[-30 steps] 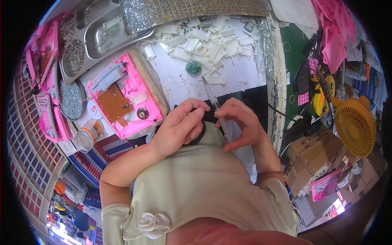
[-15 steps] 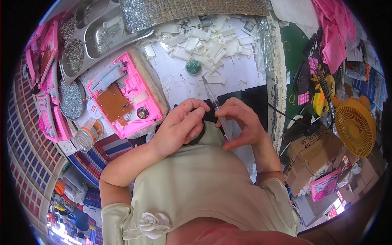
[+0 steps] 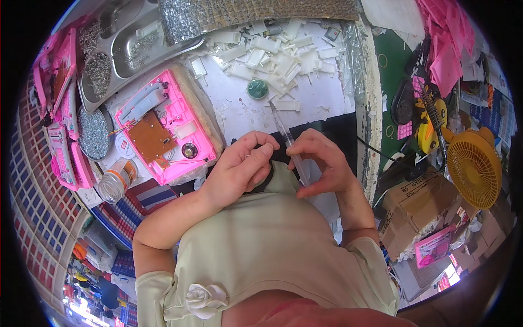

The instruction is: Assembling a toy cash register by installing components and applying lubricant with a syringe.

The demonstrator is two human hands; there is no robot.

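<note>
Between the thumb and fingers of my right hand is a clear syringe, slanting with its narrow tip pointing away from me. Beside it, my left hand is closed, thumb laid over the curled fingers; whatever it may hold is too small to make out. Past the syringe tip a small round green container sits on the white work surface. A heap of white plastic parts lies just beyond. Left of my hands rests an opened pink plastic shell with a brown circuit board and thin wires.
Metal trays of small screws and a round dish of metal bits stand at the left, near a clear jar. A yellow fan and a cardboard box are at the right. Silvery bubble wrap borders the far side.
</note>
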